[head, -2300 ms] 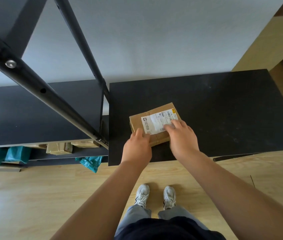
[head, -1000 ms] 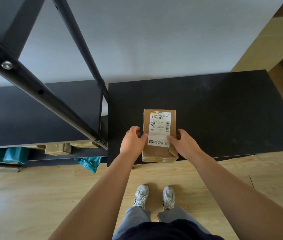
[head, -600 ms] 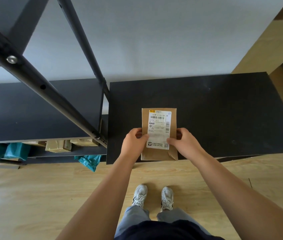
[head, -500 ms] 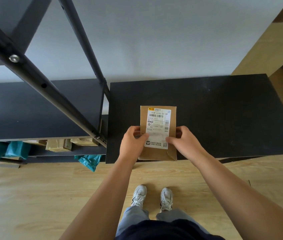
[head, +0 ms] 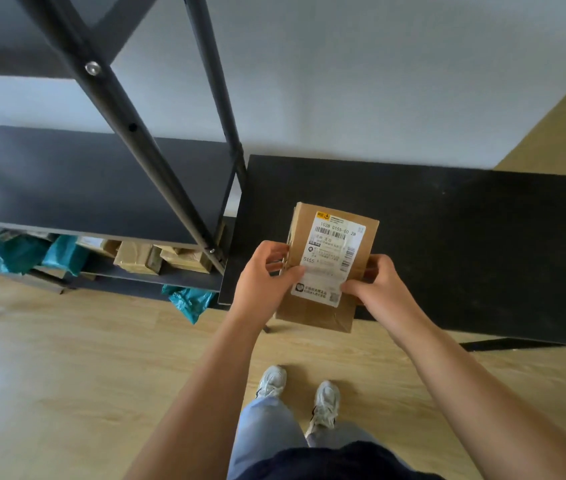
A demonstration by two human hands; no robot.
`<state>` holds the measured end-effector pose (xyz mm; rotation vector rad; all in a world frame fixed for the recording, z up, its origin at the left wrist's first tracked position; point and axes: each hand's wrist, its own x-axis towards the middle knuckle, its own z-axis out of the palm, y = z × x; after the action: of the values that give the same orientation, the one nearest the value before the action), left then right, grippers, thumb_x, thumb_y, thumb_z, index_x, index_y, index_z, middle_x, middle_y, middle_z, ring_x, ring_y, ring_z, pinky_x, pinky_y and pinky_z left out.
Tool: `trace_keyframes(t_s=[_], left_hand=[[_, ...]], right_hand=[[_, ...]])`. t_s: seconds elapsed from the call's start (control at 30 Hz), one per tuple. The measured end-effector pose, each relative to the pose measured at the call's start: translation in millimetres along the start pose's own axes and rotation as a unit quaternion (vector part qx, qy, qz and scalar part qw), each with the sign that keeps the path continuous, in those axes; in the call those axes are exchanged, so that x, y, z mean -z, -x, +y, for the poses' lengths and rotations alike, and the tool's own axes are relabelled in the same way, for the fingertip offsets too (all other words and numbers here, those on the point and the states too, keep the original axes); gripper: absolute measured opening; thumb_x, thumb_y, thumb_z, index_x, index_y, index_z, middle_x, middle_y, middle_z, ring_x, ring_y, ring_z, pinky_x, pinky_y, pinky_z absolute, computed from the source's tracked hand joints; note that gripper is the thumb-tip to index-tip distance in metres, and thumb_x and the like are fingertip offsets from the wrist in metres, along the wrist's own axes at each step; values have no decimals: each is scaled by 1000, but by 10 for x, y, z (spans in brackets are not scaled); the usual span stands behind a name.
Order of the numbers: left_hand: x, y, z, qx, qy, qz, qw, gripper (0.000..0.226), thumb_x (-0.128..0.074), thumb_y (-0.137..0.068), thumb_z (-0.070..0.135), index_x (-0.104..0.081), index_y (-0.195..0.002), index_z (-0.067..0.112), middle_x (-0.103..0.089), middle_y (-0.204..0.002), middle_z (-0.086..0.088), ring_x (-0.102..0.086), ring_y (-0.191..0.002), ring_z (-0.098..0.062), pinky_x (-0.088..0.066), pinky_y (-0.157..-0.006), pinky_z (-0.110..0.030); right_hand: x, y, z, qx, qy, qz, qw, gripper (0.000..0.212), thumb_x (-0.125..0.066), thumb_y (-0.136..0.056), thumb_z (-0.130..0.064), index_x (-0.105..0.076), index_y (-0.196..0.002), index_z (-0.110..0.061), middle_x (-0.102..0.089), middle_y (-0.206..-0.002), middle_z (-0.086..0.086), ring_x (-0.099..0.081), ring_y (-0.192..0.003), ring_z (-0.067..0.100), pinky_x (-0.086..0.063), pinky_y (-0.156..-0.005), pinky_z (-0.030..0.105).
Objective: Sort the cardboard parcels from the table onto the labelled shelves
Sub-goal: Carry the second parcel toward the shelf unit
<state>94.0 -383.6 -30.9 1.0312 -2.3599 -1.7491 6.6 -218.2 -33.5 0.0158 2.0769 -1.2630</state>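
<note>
Beside black metal shelving rack (head: 77, 174), black rectangular table (head: 465, 237) bare. Lower shelf (head: 156, 277) holds several brown taped parcels, teal plastic bags alongside. Small brown cardboard parcel with white printed shipping label (head: 326, 268) held off table at its near edge, label up. Left hand (head: 266, 282) clamps left side, thumb on top, fingers curled round edge; right hand (head: 378, 289) clamps right side likewise. Likely light, stiff box; taped faces possibly slick. Best gripped across the long side edges, clear of label.
</note>
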Motion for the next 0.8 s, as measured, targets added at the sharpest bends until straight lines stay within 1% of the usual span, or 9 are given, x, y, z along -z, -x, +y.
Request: trace_keyframes(t_s=[0.07, 0.13, 0.23, 0.33, 0.43, 0.5, 0.7, 0.73, 0.8], left_hand=[[21, 90, -74, 1, 7, 7, 1000, 39, -76, -83, 26, -58, -118, 23, -66, -119, 8, -63, -112, -12, -56, -94, -41], [61, 179, -151, 7, 7, 9, 1000, 41, -77, -82, 27, -58, -119, 24, -66, -118, 9, -63, -110, -12, -56, -93, -40], [207, 309, -243, 21, 18, 10, 1000, 43, -78, -81, 28, -59, -119, 25, -67, -116, 9, -65, -107, -11, -57, -92, -39], [445, 430, -356, 34, 40, 21, 998, 42, -78, -81, 29, -60, -119, 25, -69, -114, 8, -67, -102, -11, -60, -86, -39], [757, 586, -505, 43, 69, 39, 996, 39, -77, -81, 28, -61, -117, 25, -70, -113, 5, -69, -100, -13, -61, -84, -40], [1003, 714, -637, 45, 84, 60, 994, 38, -77, -81, 27, -61, -115, 24, -69, -113, 3, -70, -99, -13, -62, -82, -38], [2017, 1200, -1234, 53, 130, 125, 982, 41, -77, -81, 28, -62, -118, 20, -70, -114, -1, -72, -98, -17, -62, -80, -44], [2202, 1289, -1346, 56, 135, 138, 980, 41, -77, -81, 29, -62, -118, 20, -70, -115, -1, -72, -99, -17, -62, -80, -43], [2564, 1464, -1562, 64, 143, 163, 974, 39, -77, -81, 32, -63, -115, 20, -71, -114, -1, -72, -98, -16, -62, -80, -43]], right_hand=[[-26, 35, 32, 2, 18, -7, 1000, 47, -72, -86, -19, -40, -120, -26, -58, -98, -13, -56, -80, 1, -41, -57, 18], [-70, 83, 47, 2, 33, -12, 999, 45, -70, -87, -18, -39, -119, -27, -58, -98, -12, -57, -79, 1, -42, -55, 18], [-201, 184, 21, 4, 55, -22, 998, 47, -69, -87, -15, -39, -121, -25, -59, -101, -10, -59, -82, 3, -45, -58, 20], [-412, 310, -49, 10, 81, -43, 996, 45, -70, -86, -19, -40, -118, -25, -61, -100, -9, -61, -84, 4, -46, -60, 21], [-722, 443, -160, 14, 98, -61, 993, 45, -72, -85, -19, -42, -119, -24, -63, -103, -6, -65, -92, 10, -53, -70, 28], [-982, 547, -243, 24, 102, -71, 992, 47, -72, -84, -19, -43, -120, -23, -64, -104, -6, -65, -95, 12, -53, -74, 29], [-2137, 1019, -437, 78, 103, -118, 984, 47, -71, -85, -25, -47, -124, -23, -64, -103, -11, -60, -91, 3, -45, -65, 21], [-2351, 1096, -455, 86, 108, -125, 982, 46, -71, -84, -28, -49, -125, -25, -64, -103, -13, -60, -92, 3, -46, -67, 21], [-2772, 1245, -499, 99, 118, -135, 979, 49, -72, -82, -35, -51, -127, -28, -65, -107, -12, -62, -98, 9, -52, -77, 31]])
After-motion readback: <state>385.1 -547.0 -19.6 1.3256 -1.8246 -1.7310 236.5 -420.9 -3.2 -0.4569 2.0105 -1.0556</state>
